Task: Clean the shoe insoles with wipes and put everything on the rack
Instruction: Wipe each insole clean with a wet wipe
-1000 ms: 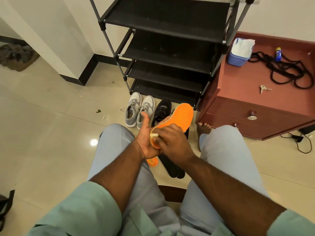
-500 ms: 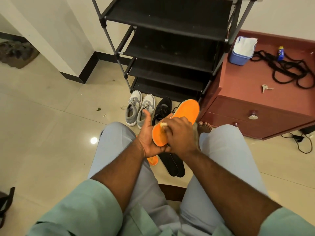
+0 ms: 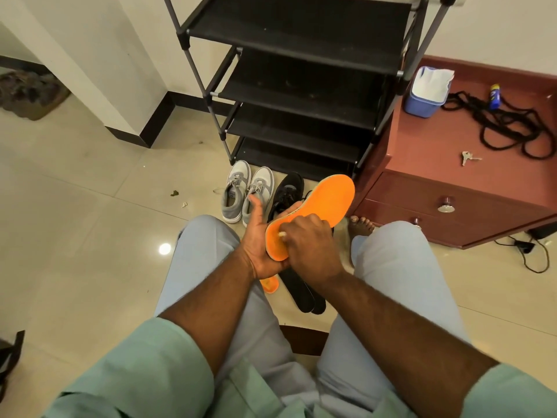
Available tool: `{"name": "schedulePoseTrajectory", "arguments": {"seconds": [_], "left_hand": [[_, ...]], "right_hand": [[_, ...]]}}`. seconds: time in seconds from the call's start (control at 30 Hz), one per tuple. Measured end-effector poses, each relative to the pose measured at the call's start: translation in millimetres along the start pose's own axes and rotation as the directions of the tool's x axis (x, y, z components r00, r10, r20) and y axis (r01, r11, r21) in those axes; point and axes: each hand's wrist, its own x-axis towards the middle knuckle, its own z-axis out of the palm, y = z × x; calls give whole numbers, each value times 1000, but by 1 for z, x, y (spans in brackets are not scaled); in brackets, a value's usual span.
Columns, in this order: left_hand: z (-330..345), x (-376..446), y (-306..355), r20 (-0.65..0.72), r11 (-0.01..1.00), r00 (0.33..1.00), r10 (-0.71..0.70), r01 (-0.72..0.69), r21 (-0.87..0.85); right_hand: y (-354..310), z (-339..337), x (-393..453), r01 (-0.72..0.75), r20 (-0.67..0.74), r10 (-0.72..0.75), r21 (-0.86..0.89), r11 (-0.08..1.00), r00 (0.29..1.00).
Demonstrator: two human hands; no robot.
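Note:
My left hand [image 3: 259, 245] holds an orange insole [image 3: 328, 200] from underneath at its heel end, thumb pointing up. My right hand [image 3: 310, 239] is curled around a small white wipe [image 3: 281, 234] and presses it on the heel part of the insole. Below my hands on the floor lie a second orange insole [image 3: 269, 285], mostly hidden, and two black insoles [image 3: 303, 294]. A grey pair of sneakers [image 3: 248, 191] and a black shoe [image 3: 286, 191] stand in front of the black shoe rack [image 3: 301, 55], whose shelves hold nothing.
A reddish-brown cabinet [image 3: 452, 182] stands right of the rack, bearing a blue wipes tub [image 3: 426, 92], black cord [image 3: 506, 125], keys [image 3: 468, 158] and a small bottle [image 3: 494, 96]. My bare foot [image 3: 360, 224] rests by the cabinet. Crumbs [image 3: 174, 193] lie on the tiled floor.
My right hand with the wipe slid along the insole toward the toe and back to the heel. The insole's toe end rose and shifted right.

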Motion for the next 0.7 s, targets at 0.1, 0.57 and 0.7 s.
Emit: {"name": "schedulePoseTrajectory", "arguments": {"seconds": [0.1, 0.57, 0.7], "left_hand": [[-1, 1, 1, -41, 999, 999, 20, -21, -37], [1, 3, -1, -37, 989, 994, 100, -104, -109], [2, 1, -5, 2, 989, 996, 93, -92, -114]], "right_hand": [[-8, 1, -10, 135, 23, -136, 45, 990, 990], [0, 7, -6, -45, 1, 47, 272, 961, 999], [13, 8, 4, -269, 25, 273, 270, 924, 962]]}}
